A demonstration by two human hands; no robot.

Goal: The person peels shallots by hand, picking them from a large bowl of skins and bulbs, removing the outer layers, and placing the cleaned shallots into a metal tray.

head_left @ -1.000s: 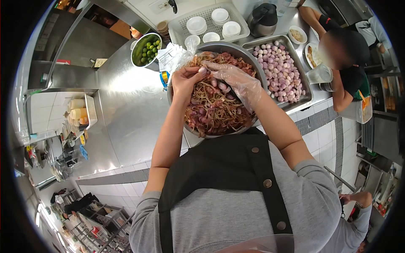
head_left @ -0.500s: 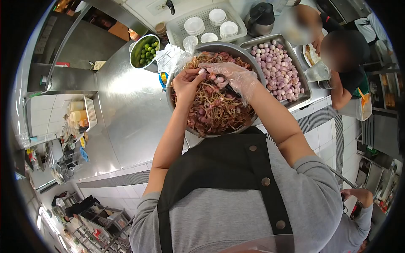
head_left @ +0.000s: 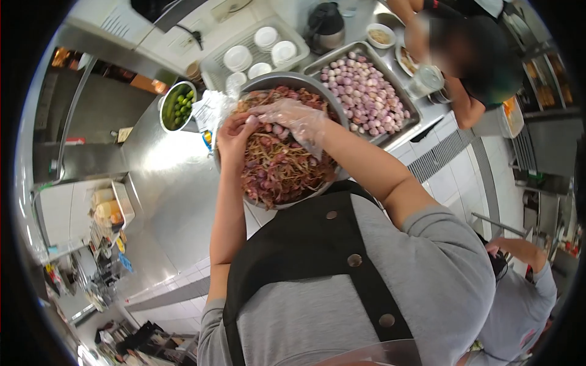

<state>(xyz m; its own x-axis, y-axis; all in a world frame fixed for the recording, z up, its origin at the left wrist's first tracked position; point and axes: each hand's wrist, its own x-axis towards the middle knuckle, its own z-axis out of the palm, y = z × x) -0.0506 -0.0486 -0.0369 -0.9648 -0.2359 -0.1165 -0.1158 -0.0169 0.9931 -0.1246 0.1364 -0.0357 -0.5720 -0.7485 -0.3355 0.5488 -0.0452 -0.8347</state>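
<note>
A large metal bowl [head_left: 343, 105] is heaped with reddish-brown shallots and their dry skins and roots [head_left: 284, 174]. Above its far left part, my bare left hand [head_left: 233, 139] pinches a pale shallot [head_left: 251, 121] between thumb and fingers. My right hand [head_left: 299, 124], in a clear plastic glove, is curled with its fingertips meeting the left ones at the shallot. A few pinkish shallots [head_left: 276, 130] show under the right palm; whatever that hand grips is hidden. Right of the bowl, a metal tray [head_left: 417, 119] holds many peeled shallots [head_left: 365, 91].
A container of green limes [head_left: 181, 107] stands left of the bowl, near crumpled paper [head_left: 209, 110]. Behind are a basket [head_left: 213, 68] of stacked white cups and a thermal jug [head_left: 325, 27]. A co-worker [head_left: 467, 91] leans in at right, beside a clear pitcher [head_left: 425, 81].
The whole view has shifted, so the bowl and tray appear farther left. Both hands stay together over the bowl. A dark piece seen by the gloved hand earlier is now out of sight.
</note>
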